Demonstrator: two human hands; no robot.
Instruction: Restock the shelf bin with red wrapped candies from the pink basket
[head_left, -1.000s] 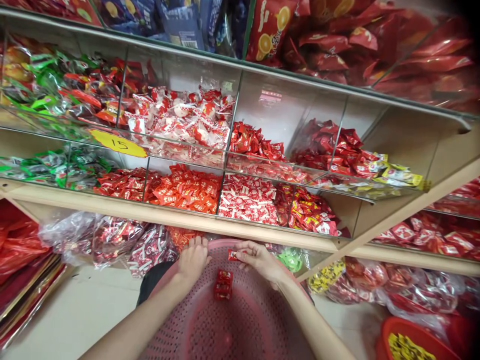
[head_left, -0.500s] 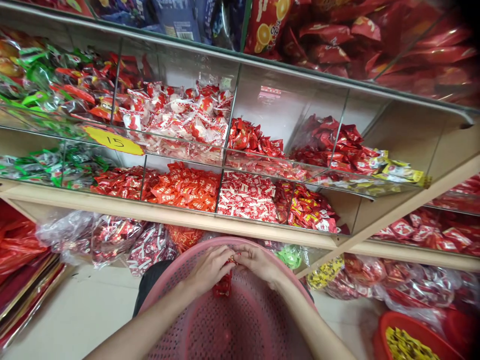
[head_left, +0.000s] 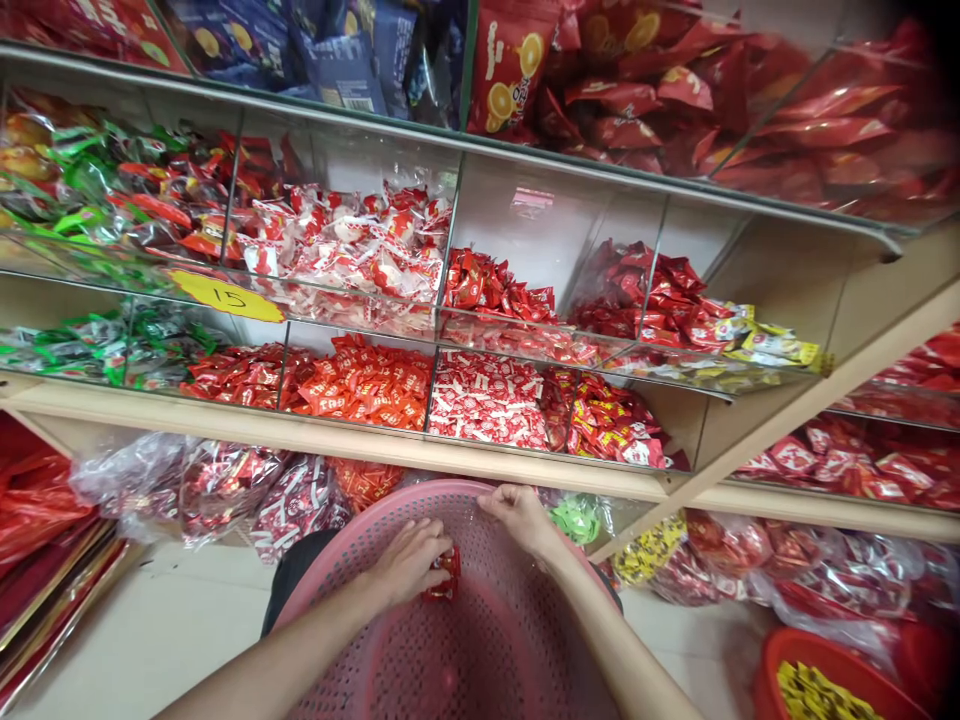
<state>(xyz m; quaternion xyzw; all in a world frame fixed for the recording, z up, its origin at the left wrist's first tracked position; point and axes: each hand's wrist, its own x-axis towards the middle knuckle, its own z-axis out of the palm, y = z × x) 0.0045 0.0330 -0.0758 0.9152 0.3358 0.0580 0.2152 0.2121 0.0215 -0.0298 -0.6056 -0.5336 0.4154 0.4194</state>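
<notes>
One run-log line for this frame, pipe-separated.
left hand: at red packets in pink basket | right hand: by basket's far rim, curled, contents not visible | ahead: stocked shelf

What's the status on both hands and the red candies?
Left hand on red candies inside basket. Right hand curled by basket's far rim, no candy showing. Shelf edge just beyond.

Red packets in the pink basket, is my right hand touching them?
No, your right hand is apart from the red packets; your left hand covers part of them.
</notes>
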